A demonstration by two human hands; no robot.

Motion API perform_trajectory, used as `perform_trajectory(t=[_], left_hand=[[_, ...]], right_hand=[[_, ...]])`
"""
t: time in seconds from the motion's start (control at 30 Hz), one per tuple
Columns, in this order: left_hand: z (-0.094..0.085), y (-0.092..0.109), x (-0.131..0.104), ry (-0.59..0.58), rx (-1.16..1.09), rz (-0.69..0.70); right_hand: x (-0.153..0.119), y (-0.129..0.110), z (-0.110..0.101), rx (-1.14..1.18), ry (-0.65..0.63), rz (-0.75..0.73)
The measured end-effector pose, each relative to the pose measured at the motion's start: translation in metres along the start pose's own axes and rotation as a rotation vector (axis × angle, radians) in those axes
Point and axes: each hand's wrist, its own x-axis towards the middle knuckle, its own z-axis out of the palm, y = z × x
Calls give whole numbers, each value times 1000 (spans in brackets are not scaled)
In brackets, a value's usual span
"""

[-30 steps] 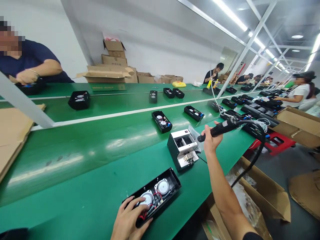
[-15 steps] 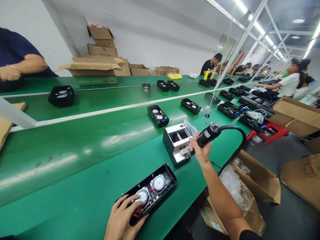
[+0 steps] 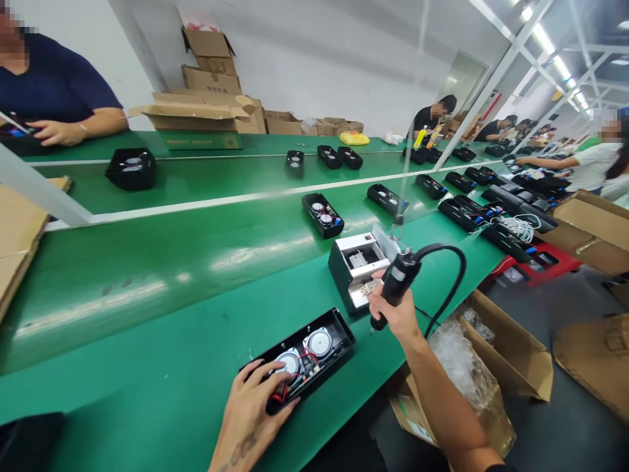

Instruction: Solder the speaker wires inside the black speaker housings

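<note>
My left hand point(image 3: 255, 400) grips the near end of a black speaker housing point(image 3: 337, 334) that lies open on the green bench, fingers over its rim. Inside it are two round speakers point(image 3: 318, 343) with red and black wires. My right hand point(image 3: 396, 311) is wrapped round a black electric screwdriver point(image 3: 397, 278), which points down and hangs from a cord, its cable looping off to the right. The screwdriver's tip is above the bench, right of the housing and apart from it. Just behind stands a black and white screw feeder point(image 3: 351, 272), partly hidden by my right hand.
Several more speaker housings point(image 3: 323, 215) stand along the green conveyor point(image 3: 196, 229). Co-workers sit across the line and farther right. Cardboard boxes point(image 3: 506, 354) with plastic wrap stand on the floor at right. A white frame post point(image 3: 44, 183) rises at left.
My right hand has drawn the screwdriver out from the screw feeder's front, toward me. My left hand stays on the housing. The view has shifted, and a dark object shows at lower left.
</note>
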Motion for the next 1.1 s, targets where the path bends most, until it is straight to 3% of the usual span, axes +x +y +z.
perform_trajectory(t=[0.1,0.23,0.37,0.47,0.7,0.93,1.1], left_hand=[[-7,9,3,-36,-29,-29],[-15,23,7,-85,-49,-115],[-18,29,11,-95,-73,-106],[-19,31,13,-84,-112,-99],[-22,34,16,-89,-206,-128],[-17,35,13,-91,-201,-142],[-19,39,10,-138,-186,-148]], right_hand=[[-21,-10,16,211,-85,-63],[-48,-18,54,375,-212,-164],[-70,-8,96,444,-336,-204],[-77,5,114,421,-379,-172],[-77,13,129,244,-374,-199],[-81,15,130,142,-409,-174],[-81,17,131,-53,-451,-153]])
